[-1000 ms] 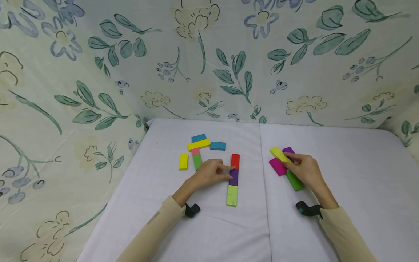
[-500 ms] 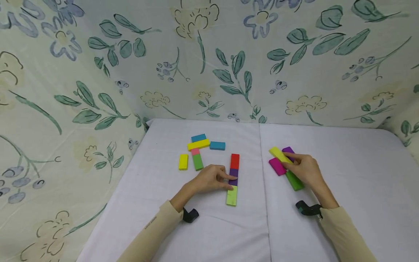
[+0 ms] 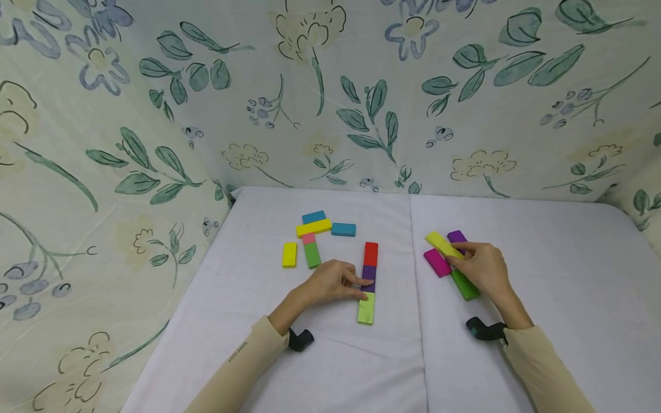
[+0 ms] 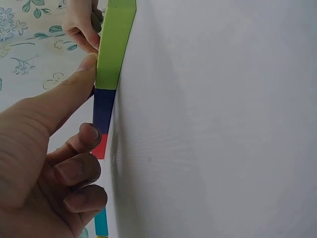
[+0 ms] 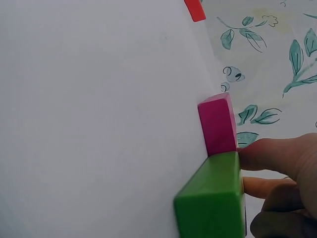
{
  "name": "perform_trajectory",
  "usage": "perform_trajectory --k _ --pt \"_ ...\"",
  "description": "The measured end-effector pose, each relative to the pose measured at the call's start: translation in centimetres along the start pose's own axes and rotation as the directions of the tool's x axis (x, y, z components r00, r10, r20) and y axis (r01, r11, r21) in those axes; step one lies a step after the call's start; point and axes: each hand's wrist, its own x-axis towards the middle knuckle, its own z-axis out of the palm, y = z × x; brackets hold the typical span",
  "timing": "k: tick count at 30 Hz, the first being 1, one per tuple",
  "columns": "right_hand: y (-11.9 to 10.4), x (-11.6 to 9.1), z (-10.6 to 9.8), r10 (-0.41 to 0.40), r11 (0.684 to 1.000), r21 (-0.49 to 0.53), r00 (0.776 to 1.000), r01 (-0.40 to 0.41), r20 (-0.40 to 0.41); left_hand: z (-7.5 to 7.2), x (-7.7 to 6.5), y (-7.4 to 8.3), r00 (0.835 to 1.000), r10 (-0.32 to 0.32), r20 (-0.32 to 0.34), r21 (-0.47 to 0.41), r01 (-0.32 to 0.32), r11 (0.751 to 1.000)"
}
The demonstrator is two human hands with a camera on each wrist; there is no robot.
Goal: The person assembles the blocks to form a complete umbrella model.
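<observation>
Now pinching the yellow block [image 3: 438, 241] beside the magenta block [image 3: 436, 263] with right hand [image 3: 483, 267]: probably light, stiff, smooth, best taken across its long sides. Touching the lime block [image 3: 365, 312] with left hand [image 3: 329, 282], grip impossible to judge.

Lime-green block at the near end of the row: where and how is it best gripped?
Probably by its two long sides, close to its free end, coming from above. The lime-green block has its far end against the purple block, so that end seems to leave no room; both long sides look bare toward the near end, clear of the left hand.
</observation>
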Motion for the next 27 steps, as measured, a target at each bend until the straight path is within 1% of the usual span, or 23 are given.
perform_trajectory --k 3,6,9,11,13,17,19,27 --pt "0.0 0.0 0.0 -0.01 1.0 0.003 1.0 0.01 0.004 0.0 0.0 -0.1 1.0 -0.002 -0.023 0.002 0.002 1.0" --pt "0.1 0.0 0.0 -0.013 1.0 0.004 1.0 0.013 0.015 0.0 0.1 -0.3 0.996 -0.025 -0.087 -0.016 0.024 1.0" --pt "0.1 0.0 -0.1 -0.007 1.0 0.0 1.0 0.007 0.028 -0.2 0.4 -0.5 0.987 -0.047 -0.153 -0.028 0.043 0.999" --pt "0.0 0.0 -0.1 0.001 1.0 -0.003 0.999 -0.001 0.033 -0.4 0.6 -0.7 0.984 -0.053 -0.169 -0.026 0.05 0.998" --pt "0.0 0.0 -0.1 0.004 1.0 -0.005 0.999 -0.004 0.034 -0.5 0.9 -0.9 0.985 -0.06 -0.161 -0.024 0.056 0.998" --pt "0.1 -0.1 -0.1 0.001 1.0 -0.008 0.999 -0.001 0.036 -0.6 1.3 -1.0 0.992 -0.079 -0.097 -0.021 0.077 0.997" --pt "0.1 -0.1 -0.1 -0.002 1.0 -0.01 0.999 0.002 0.037 -0.7 1.4 -1.0 0.993 -0.086 -0.076 -0.008 0.085 0.996" --pt "0.1 -0.2 -0.1 0.002 1.0 -0.006 0.999 -0.002 0.04 -0.8 1.3 -0.7 0.991 -0.11 -0.076 0.036 0.113 0.993"
